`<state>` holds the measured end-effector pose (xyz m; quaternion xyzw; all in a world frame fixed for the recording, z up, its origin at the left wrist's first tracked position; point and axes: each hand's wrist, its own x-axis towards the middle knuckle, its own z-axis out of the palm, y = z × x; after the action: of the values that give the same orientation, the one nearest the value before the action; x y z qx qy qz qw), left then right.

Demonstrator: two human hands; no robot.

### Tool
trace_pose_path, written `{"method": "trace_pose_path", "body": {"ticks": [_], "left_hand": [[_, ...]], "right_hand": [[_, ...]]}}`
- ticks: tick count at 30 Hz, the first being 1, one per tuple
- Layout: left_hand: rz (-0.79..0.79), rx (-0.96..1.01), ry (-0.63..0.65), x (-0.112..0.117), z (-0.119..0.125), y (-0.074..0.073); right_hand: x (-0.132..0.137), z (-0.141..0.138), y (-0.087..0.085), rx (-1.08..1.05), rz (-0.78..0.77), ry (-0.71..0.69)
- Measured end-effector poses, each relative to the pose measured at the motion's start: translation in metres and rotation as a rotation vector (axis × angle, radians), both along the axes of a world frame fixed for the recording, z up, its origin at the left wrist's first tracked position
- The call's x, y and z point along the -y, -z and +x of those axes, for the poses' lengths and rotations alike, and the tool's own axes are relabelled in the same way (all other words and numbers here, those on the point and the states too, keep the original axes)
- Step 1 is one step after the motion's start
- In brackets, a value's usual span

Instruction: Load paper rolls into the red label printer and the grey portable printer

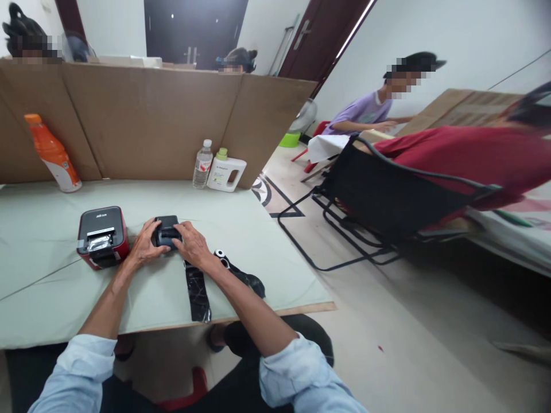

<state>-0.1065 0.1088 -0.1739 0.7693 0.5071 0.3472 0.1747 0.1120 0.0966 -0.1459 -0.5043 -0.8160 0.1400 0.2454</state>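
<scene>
Both my hands hold a small black box-shaped device (167,229) on the pale table, one at each side. My left hand (148,245) curls round its left side, thumb along the near edge. My right hand (193,244) grips the right side with bent fingers. A black-and-red printer (103,229) stands just left of my left hand. Below my right hand lies a flat, shiny black strip (198,292). Near my right wrist is a small roll with a white rim (220,253), and a crumpled black piece (247,280) lies partly behind my forearm.
A brown cardboard screen (155,120) lines the table's back. Before it stand an orange bottle (54,152), a clear water bottle (202,163) and a white jug (224,174). To the right are a black folding chair (387,189) and people seated at other tables.
</scene>
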Motion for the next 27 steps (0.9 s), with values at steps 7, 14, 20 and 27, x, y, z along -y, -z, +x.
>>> {"method": "trace_pose_path", "body": {"ticks": [7,14,20,27], "left_hand": [[-0.007,0.007,-0.119,0.011,0.008,0.01],[-0.02,0.018,-0.075,0.02,0.001,0.008],[0.001,0.001,-0.047,0.026,-0.001,0.003],[0.017,-0.013,-0.059,0.025,0.002,0.002]], "right_hand": [[-0.006,-0.006,0.024,-0.164,0.006,0.025],[0.005,-0.008,0.031,-0.263,-0.006,0.025],[0.012,-0.008,0.027,-0.31,-0.055,0.037],[0.006,0.001,0.021,-0.268,-0.131,0.002]]}}
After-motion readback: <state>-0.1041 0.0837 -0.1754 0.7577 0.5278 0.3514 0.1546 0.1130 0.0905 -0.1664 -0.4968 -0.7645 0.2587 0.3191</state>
